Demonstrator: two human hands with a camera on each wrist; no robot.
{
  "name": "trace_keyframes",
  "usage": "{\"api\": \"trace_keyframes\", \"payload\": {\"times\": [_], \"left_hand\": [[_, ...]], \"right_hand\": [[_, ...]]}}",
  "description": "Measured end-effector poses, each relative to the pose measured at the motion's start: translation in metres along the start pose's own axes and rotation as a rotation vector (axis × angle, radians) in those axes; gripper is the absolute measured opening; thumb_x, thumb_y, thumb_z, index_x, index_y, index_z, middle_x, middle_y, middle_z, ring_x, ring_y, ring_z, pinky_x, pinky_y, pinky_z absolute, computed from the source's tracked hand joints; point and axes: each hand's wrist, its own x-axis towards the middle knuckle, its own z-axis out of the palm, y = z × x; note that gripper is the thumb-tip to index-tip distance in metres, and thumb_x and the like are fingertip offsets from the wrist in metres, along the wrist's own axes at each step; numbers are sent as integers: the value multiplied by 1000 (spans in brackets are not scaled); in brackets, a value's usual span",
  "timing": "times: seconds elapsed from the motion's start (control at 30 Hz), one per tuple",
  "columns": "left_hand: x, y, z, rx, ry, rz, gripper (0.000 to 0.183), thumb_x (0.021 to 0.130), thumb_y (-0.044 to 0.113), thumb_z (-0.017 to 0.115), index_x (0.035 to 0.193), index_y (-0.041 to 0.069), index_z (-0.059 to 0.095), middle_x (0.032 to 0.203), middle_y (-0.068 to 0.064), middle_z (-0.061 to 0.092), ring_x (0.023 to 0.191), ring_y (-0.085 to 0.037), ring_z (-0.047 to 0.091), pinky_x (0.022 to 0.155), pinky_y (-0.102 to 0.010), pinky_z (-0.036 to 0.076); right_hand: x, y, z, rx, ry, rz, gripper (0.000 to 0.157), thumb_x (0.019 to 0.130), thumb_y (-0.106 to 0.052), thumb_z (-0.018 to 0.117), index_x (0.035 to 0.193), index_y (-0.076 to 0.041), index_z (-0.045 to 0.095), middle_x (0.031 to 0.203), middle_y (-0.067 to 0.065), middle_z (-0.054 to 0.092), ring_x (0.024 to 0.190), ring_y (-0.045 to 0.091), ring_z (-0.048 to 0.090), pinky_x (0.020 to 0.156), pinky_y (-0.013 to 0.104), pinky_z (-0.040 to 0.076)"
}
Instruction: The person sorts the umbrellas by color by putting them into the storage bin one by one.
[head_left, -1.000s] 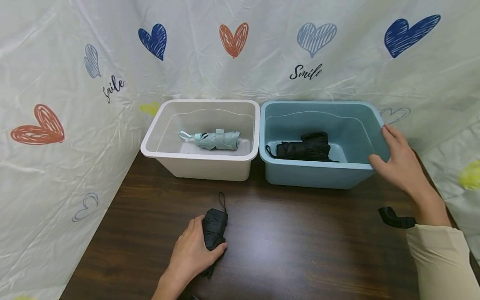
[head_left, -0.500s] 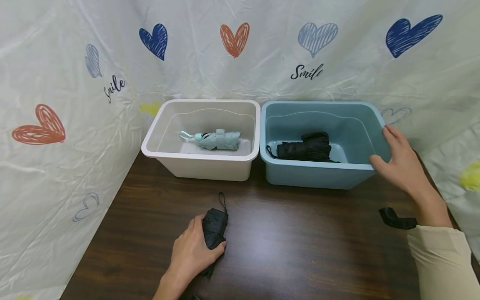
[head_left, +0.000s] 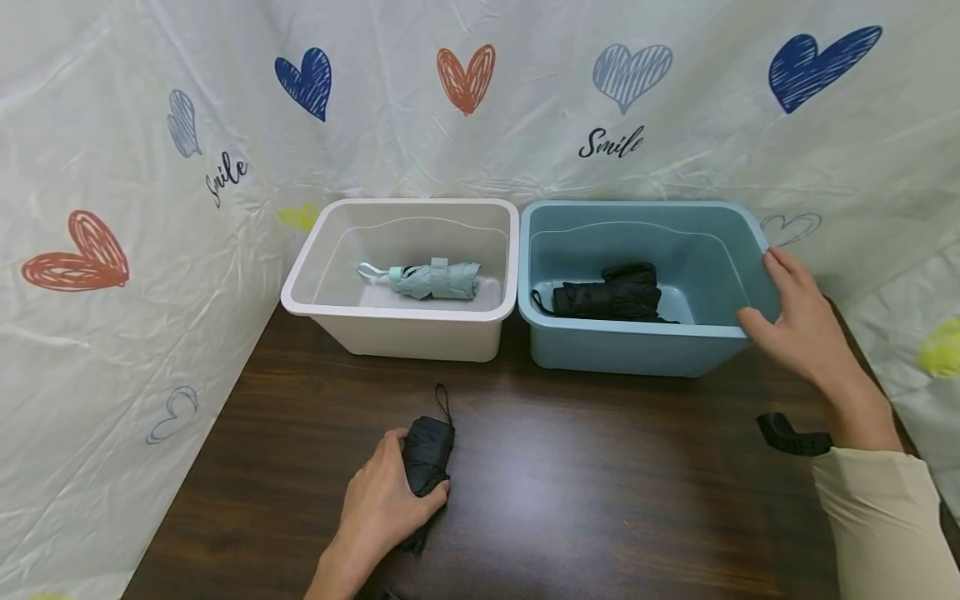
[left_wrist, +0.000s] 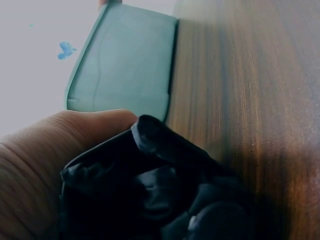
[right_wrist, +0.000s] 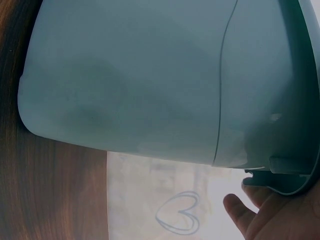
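Observation:
My left hand [head_left: 382, 502] grips a folded black umbrella [head_left: 429, 454] on the table, its thumb on one side and fingers on the other. The wrist loop of that umbrella points toward the bins. In the left wrist view the black fabric [left_wrist: 155, 195] fills the lower middle beside the thumb. My right hand [head_left: 806, 329] holds the right-end rim of a blue plastic bin [head_left: 622, 354], thumb at the front corner. Seen from the right wrist, the fingers lie under the rim [right_wrist: 287, 190]. Inside the blue bin lies another black folded umbrella [head_left: 607, 296].
Left of the blue bin, side by side with it, stands a white bin [head_left: 420, 337] holding a light green folded umbrella [head_left: 438, 279]. Both bins stand at the back of the dark wooden table [head_left: 570, 467]. A white sheet [head_left: 525, 158] printed with hearts hangs behind and at the sides.

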Motion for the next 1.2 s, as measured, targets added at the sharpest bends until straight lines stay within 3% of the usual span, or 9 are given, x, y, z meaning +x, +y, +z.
{"api": "trace_keyframes", "payload": {"times": [1.2], "left_hand": [[4,1,-13,-57,-56,24,87,76,48,90,143,7,53,130,-12,72,80,-15,63,71,-37,52]], "right_hand": [[0,0,-1,-13,8,-1,83,96,-19,51,167,5,16,175,28,12,155,61,21,119,79,21]]}}
